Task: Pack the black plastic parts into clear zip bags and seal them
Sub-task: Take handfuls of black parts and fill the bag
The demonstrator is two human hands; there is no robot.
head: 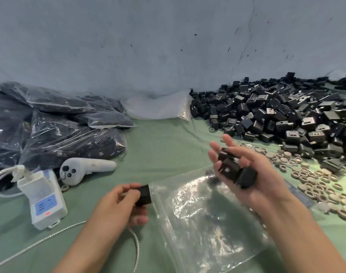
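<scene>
While the clear zip bag [207, 213] lay flat on the green cloth [158, 146], nearly empty, positions were noted against it.

Loose pile [276, 119] of black plastic parts: beyond the bag, far right, banked against the wall. Largest mass by far.

Filled bags [50, 123]: beyond the bag, far left, heaped.

The bag: thin, glossy, limp film, judged slippery and prone to collapsing shut. Its left edge looked like the zip strip. Best taken there, one lip pinched to keep the mouth open.

Right hand [252, 174]: above the bag's far right corner, palm up, cradled a handful of parts [235, 168], thumb laid across them.

Left hand [117, 205]: just beside the bag's left edge, pinched a single part [144, 195] between thumb and fingers.

Parts judged light, rigid and hard-shelled, safe to grip by the flat sides. Appearance: small, boxy, matte black. Several in the pile showed a pale recessed face.
</scene>
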